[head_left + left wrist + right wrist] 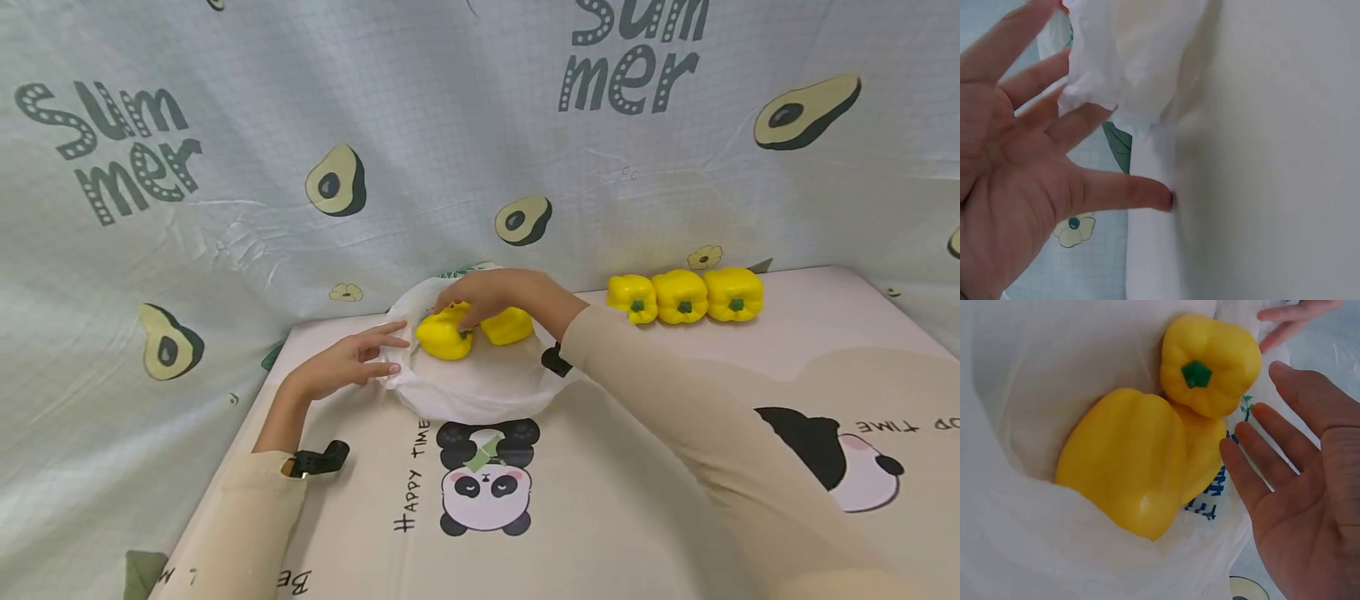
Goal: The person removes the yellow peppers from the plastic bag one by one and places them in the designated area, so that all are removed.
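A white plastic bag (pixel 468 404) lies with its mouth spread wide on the table. Inside it, the right wrist view shows a yellow bell pepper with a green stem (pixel 1225 347), a large one (pixel 1116 450) and another (pixel 1204 456) partly hidden beneath them. My right hand (pixel 487 292) reaches over the bag beside the stemmed pepper; in its wrist view the fingers are spread and relaxed, just off the pepper. At the bag's left edge is my left hand (pixel 341 364), fingers extended, the fingertips against the plastic (pixel 1097 62) and the thumb stretched away from it.
Three more yellow bell peppers (pixel 681 297) stand in a row at the back right of the table. A printed cloth with avocados (pixel 337 179) hangs behind. Panda drawings (pixel 486 492) decorate the light tabletop (pixel 600 500).
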The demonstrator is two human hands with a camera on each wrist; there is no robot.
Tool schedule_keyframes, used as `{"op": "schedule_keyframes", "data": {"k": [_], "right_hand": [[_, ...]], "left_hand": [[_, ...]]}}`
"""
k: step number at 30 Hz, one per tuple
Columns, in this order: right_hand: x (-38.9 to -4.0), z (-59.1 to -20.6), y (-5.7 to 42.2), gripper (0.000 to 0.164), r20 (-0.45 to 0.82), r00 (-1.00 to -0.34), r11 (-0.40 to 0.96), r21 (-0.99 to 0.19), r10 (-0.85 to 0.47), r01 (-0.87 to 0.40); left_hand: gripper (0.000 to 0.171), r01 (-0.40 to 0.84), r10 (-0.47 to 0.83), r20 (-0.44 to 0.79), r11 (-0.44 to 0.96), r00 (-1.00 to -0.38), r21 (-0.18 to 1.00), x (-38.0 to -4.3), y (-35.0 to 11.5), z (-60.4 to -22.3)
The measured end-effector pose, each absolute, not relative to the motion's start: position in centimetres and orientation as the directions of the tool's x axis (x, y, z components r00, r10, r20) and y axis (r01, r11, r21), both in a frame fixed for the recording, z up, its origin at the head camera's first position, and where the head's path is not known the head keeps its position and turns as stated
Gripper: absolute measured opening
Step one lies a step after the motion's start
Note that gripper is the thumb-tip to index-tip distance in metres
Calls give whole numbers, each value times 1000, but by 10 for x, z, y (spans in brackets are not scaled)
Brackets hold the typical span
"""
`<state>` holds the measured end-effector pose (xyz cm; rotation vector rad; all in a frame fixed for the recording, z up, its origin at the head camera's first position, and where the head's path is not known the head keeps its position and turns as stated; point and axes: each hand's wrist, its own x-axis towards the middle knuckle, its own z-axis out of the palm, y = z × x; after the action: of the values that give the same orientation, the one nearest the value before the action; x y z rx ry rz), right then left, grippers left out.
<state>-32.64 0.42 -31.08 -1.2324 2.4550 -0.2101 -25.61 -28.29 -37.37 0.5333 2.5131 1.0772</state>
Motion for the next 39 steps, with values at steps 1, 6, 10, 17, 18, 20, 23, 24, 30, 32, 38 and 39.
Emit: {"op": "schedule_keyframes", "data": {"k": [1,6,10,17,18,20,23,24,30,32,38,39], "right_hand": [[-327,-311,3,49,-280,-543,610,-304,-792,-732],[-332,-317,-3,55,-299,-559,634,-321,-773,-704],[-335,-322,-6,59,-273,-574,636,-306,-772,-709],[-340,-334,-7,57,-253,-587,639,-297,-769,-709],[-340,-335,-6,57,-252,-589,641,-323,-768,-697],[-341,-338,-5,57,-252,-587,637,-378,-769,-672],[-341,-340,-4,57,-257,-578,627,-436,-774,-646],[-341,-341,-3,58,-262,-577,626,-453,-774,-634],[-340,-346,-3,66,-251,-553,595,-508,-794,-623],[-340,-348,-3,71,-245,-539,580,-508,-806,-636],[-340,-353,-2,77,-255,-520,574,-469,-815,-671],[-340,-353,-2,78,-257,-519,575,-472,-815,-668]], "left_hand": [[56,201,461,-170,650,-871,732,-256,-282,-373],[56,265,468,-111,663,-876,700,-254,-278,-367],[54,307,486,-71,652,-871,694,-252,-273,-365],[51,298,465,-35,621,-885,725,-250,-268,-370],[51,296,461,-30,617,-887,729,-250,-268,-370],[50,292,454,-21,606,-891,740,-250,-268,-372],[50,286,449,-16,595,-894,751,-249,-268,-373],[50,280,446,-19,594,-895,754,-249,-268,-373],[53,262,443,-30,582,-896,770,-247,-270,-374],[53,258,445,-31,573,-895,778,-246,-271,-375],[55,250,455,-45,567,-890,785,-247,-271,-377],[55,248,458,-48,565,-888,787,-247,-270,-377]]}}
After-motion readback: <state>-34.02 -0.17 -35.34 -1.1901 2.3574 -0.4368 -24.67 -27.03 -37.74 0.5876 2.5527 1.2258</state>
